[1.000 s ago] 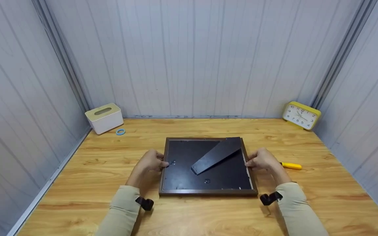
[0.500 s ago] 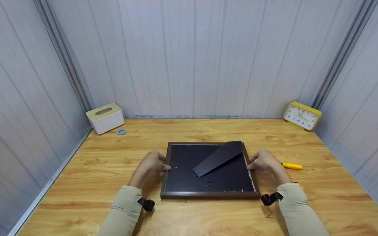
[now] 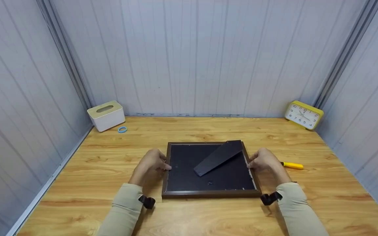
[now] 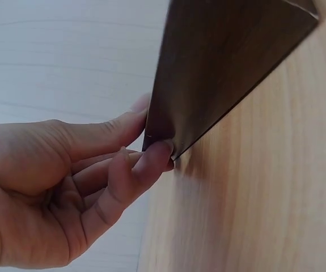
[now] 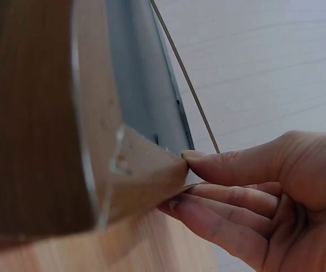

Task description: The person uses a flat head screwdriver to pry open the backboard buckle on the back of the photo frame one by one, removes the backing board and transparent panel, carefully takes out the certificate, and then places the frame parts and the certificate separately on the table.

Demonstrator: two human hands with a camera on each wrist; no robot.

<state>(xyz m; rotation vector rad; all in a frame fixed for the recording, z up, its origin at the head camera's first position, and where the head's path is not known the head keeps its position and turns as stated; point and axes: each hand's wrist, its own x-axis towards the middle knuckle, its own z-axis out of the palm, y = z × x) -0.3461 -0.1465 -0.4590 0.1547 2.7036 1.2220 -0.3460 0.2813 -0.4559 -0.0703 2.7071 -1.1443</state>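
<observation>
A brown picture frame [image 3: 208, 194] lies face down on the wooden table, its black backing board [image 3: 184, 177] facing up. A dark easel stand leg [image 3: 218, 158] slants across the board from the upper right corner. My left hand [image 3: 152, 163] pinches the frame's left side, thumb on top and fingers at the outer edge; the left wrist view shows the fingertips low on the side wall. On the opposite side my right hand [image 3: 263, 160] grips the frame the same way. In the right wrist view, the thumb presses the frame's edge and the fingers curl beneath it.
A yellow-handled tool [image 3: 293, 165] lies right of my right hand, its front end hidden behind the wrist. A tissue box [image 3: 108, 117] and a blue ring [image 3: 122, 129] are at the back left. A yellow clock [image 3: 304, 114] stands back right. Panel walls enclose the table.
Between one second and half a second ago the frame shifted slightly toward me and its glossy backing turned darker as its tilt changed. Both hands keep their hold; little has moved since.
</observation>
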